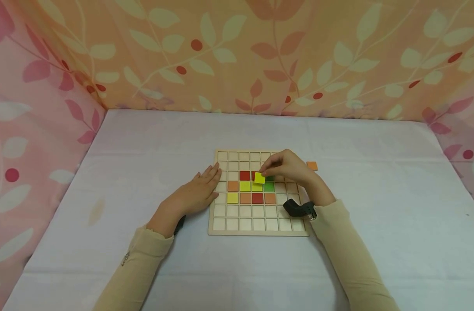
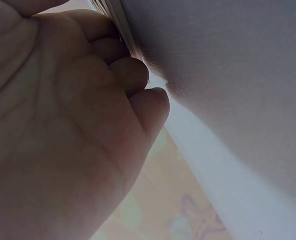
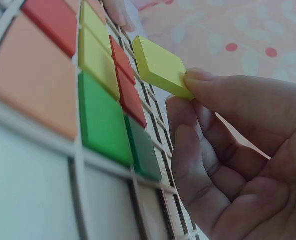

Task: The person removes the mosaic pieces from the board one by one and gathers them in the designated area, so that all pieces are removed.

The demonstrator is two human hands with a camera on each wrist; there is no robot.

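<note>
A square wooden grid board [image 1: 259, 232] lies on the table with several coloured tiles set in its middle cells. Between thumb and fingers, my right hand [image 1: 287, 166] pinches a yellow tile [image 3: 160, 62], held just above the board over the red and yellow tiles. A bright green tile [image 3: 103, 120] and a darker green tile [image 3: 144, 147] sit in neighbouring cells. My left hand [image 1: 199, 190] rests along the board's left edge, fingers straight and touching the rim. In the left wrist view the palm [image 2: 63, 115] shows, with fingertips against the board's side.
One loose orange tile [image 1: 312, 166] lies beside the board's upper right edge. White cloth covers the table [image 1: 396, 207]. Floral cloth walls [image 1: 237, 56] stand at the back and both sides. Each wrist wears a black strap device [image 1: 299, 208].
</note>
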